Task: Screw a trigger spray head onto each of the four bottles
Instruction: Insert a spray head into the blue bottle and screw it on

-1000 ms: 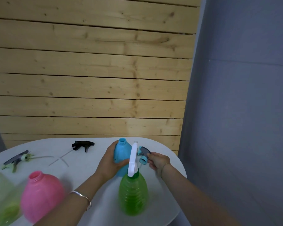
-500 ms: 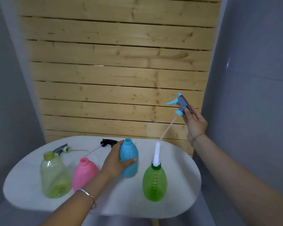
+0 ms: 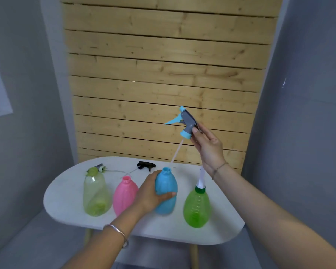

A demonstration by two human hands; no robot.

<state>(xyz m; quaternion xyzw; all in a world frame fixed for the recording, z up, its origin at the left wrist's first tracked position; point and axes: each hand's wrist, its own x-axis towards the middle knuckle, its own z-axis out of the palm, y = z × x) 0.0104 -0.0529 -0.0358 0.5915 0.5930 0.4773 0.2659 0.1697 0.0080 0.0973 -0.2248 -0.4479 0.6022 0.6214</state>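
Observation:
Four bottles stand in a row on the white oval table [image 3: 70, 195]. My left hand [image 3: 149, 193] grips the open blue bottle [image 3: 168, 191] by its side. High above and to its right, my right hand [image 3: 206, 146] holds a grey and blue trigger spray head [image 3: 187, 123]; its thin tube [image 3: 176, 152] slants down, and its tip is just beside the blue bottle's mouth. The bright green bottle [image 3: 197, 207] at the right carries a white spray head [image 3: 201, 177]. The pink bottle [image 3: 124, 195] and the pale green bottle [image 3: 96, 193] are open.
A black spray head [image 3: 145, 165] lies at the back of the table, its tube running left. A grey and green spray head [image 3: 101, 168] lies behind the pale green bottle. A wooden slat wall stands behind, grey walls at both sides.
My right hand lifted the grey and blue spray head from beside the blue bottle to high above it, drawing the tube up. The view pulled back, showing all bottles. My left hand stayed on the blue bottle.

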